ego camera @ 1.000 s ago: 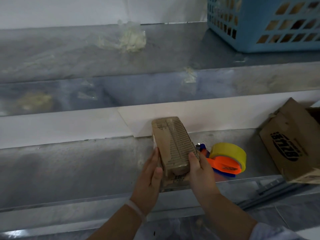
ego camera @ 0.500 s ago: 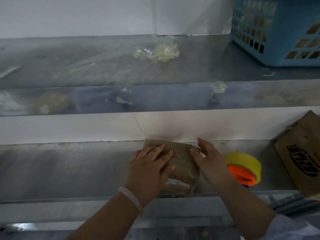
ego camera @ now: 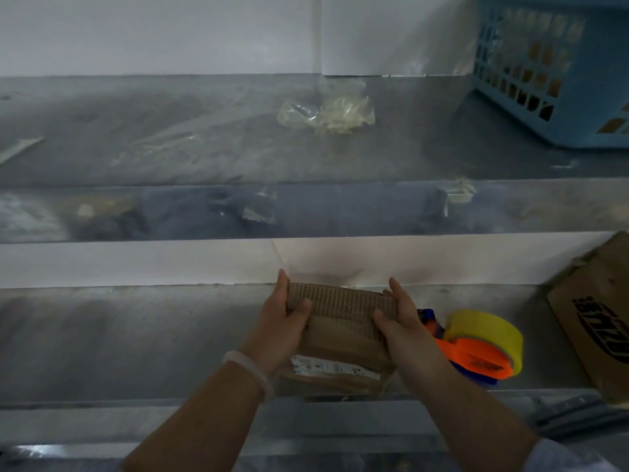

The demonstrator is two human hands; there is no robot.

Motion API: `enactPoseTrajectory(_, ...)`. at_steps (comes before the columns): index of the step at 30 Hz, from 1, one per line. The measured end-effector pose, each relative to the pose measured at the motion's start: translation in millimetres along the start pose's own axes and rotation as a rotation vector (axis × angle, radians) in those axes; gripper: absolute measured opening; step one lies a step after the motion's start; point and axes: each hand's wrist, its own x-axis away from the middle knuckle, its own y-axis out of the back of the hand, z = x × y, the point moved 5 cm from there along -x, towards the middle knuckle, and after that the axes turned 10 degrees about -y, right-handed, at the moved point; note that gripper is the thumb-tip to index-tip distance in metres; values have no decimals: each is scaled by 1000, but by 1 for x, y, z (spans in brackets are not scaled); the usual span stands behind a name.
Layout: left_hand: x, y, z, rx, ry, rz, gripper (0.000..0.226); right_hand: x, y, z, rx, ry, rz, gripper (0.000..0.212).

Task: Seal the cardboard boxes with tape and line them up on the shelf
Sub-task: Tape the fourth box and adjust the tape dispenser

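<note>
The small brown corrugated cardboard box (ego camera: 343, 332) is at the front edge of the lower grey metal shelf (ego camera: 136, 335), held between 2 hands; whether its underside touches the metal cannot be told. The left hand (ego camera: 282, 321) grips its left end and the right hand (ego camera: 401, 321) its right end, each with the thumb curled over the ribbed top and the fingers down the side, so both ends of the box are hidden. A white label (ego camera: 326, 367) on the near face carries print too small and blurred to read. A pale bracelet (ego camera: 250, 369) circles the left wrist. Just right of the right hand lies an orange tape dispenser with a yellow roll (ego camera: 476, 345), its blue parts partly covered by the wrist. Further right, a larger tilted brown carton (ego camera: 592, 321) is cut off by the frame edge; its bold black lettering is only partly visible and not legible. On the upper grey metal shelf (ego camera: 170, 131), scuffed and dull, sits a crumpled clear plastic wrapper (ego camera: 326, 112), and at the right a light-blue slotted plastic basket (ego camera: 551, 73) is cropped at the corner. A white wall (ego camera: 153, 32) backs both shelves, and the light is dim.
</note>
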Motion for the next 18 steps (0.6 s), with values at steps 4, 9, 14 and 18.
enactPoseTrajectory(4, 0, 2, 8, 96, 42, 14, 53, -4, -2, -9, -188, -35, 49, 64)
enactPoseTrajectory(9, 5, 4, 6, 221, 41, 55, 50, -2, 0, -10, -326, -67, 125, 64)
enactPoseTrajectory(14, 22, 17, 7, 350, -24, 148, 50, 3, 7, -9, -199, -60, -45, 58)
enactPoseTrajectory(18, 43, 22, 1, 287, -123, 218, 70, 9, 11, -2, -82, 51, -166, 38)
